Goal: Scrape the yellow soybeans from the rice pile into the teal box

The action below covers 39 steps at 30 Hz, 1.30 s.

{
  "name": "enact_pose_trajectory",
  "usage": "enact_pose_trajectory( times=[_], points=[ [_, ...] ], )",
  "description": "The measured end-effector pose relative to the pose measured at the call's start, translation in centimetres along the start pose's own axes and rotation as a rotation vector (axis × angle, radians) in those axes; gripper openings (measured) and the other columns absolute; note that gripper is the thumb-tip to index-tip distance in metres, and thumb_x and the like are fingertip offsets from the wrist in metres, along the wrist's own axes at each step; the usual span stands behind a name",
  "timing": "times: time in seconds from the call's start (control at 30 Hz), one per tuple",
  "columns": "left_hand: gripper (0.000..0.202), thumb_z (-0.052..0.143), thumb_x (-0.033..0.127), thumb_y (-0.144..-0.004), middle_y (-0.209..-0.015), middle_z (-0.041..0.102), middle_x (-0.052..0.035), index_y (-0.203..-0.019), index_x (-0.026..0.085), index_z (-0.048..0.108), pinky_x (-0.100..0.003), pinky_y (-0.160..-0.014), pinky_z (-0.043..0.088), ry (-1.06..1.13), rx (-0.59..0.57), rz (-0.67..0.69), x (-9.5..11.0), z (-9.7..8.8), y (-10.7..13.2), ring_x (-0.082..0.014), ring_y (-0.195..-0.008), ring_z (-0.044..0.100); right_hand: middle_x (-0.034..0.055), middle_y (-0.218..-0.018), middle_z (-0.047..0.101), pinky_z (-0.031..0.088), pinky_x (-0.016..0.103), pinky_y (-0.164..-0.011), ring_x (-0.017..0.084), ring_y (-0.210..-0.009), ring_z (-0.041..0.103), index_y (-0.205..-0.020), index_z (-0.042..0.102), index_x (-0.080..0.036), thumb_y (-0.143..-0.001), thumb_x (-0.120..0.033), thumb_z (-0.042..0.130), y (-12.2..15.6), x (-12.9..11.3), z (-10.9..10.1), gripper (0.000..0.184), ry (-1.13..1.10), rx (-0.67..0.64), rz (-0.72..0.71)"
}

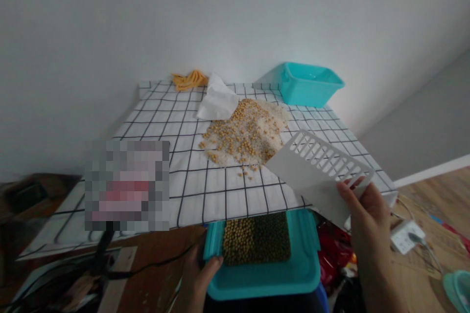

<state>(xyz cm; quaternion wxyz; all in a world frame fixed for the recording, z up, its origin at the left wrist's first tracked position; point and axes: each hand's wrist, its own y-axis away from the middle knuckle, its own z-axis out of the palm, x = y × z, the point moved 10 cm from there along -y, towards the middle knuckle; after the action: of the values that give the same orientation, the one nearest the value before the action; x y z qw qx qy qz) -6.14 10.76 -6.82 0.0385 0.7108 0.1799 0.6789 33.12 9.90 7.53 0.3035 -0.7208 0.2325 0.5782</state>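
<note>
My left hand grips the left edge of a teal plastic bin, thumb over its rim. Soybeans and dark green beans lie side by side in the bin, just below the table's front edge. In my right hand, fingers hooked through a slot, is a pale grey slotted plastic sheet. It is tilted over the table's right front, its left corner close to a spread pile of white grains and soybeans.
A white-and-black checked cloth covers the table. At the back are a teal tub, a white paper piece and a yellow cloth. A pixelated item lies front left. On the right floor lies a power strip.
</note>
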Motion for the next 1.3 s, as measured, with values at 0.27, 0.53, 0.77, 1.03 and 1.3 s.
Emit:
enact_pose_trajectory(
  times=[0.27,0.53,0.77,1.03,1.3],
  points=[
    [0.033,0.073,0.04,-0.055,-0.073,0.076,-0.0037,-0.081,0.019,0.07,-0.035,-0.066,0.056,0.001,-0.013,-0.038,-0.5,0.0,-0.2,-0.0295,-0.075,0.07,0.0003,-0.075,0.063,0.043,0.023,-0.059,0.014,-0.067,0.057,-0.084,0.062,-0.019,-0.076,-0.036,0.071,0.8,-1.5,3.1,0.021,-0.015,-0.102,-0.07],
    [0.03,0.068,0.037,-0.059,-0.063,0.073,-0.0038,-0.082,0.019,0.074,-0.035,-0.064,0.057,-0.017,0.005,0.002,1.8,0.6,0.4,-0.0309,-0.076,0.071,-0.0006,-0.071,0.062,0.041,0.022,-0.054,0.012,-0.062,0.056,-0.081,0.061,-0.02,-0.078,-0.033,0.07,1.3,-2.7,4.7,0.016,-0.012,-0.143,-0.145],
    [0.03,0.068,0.037,-0.058,-0.059,0.072,-0.0025,-0.081,0.019,0.074,-0.035,-0.06,0.057,-0.022,0.0,0.001,1.7,0.5,0.4,-0.0288,-0.066,0.07,-0.0018,-0.07,0.06,0.041,0.021,-0.053,0.012,-0.061,0.054,-0.081,0.06,-0.021,-0.081,-0.03,0.067,1.3,-3.6,5.5,0.012,-0.011,-0.186,-0.221],
    [0.025,0.067,0.037,-0.058,-0.064,0.073,-0.0039,-0.074,0.02,0.072,-0.034,-0.063,0.058,-0.039,-0.022,-0.018,1.2,0.6,0.1,-0.0317,-0.08,0.071,-0.0019,-0.073,0.061,0.042,0.022,-0.056,0.012,-0.063,0.055,-0.084,0.06,-0.021,-0.082,-0.027,0.067,1.4,-4.2,6.0,0.009,0.023,-0.214,-0.28],
    [0.026,0.067,0.039,-0.058,-0.065,0.074,-0.0038,-0.075,0.02,0.071,-0.035,-0.062,0.058,-0.033,-0.021,-0.039,0.6,0.5,0.1,-0.0301,-0.072,0.071,-0.0017,-0.075,0.06,0.042,0.023,-0.058,0.012,-0.064,0.054,-0.085,0.06,-0.022,-0.083,-0.028,0.065,1.3,-4.0,6.4,0.009,-0.001,-0.193,-0.254]
  ],
)
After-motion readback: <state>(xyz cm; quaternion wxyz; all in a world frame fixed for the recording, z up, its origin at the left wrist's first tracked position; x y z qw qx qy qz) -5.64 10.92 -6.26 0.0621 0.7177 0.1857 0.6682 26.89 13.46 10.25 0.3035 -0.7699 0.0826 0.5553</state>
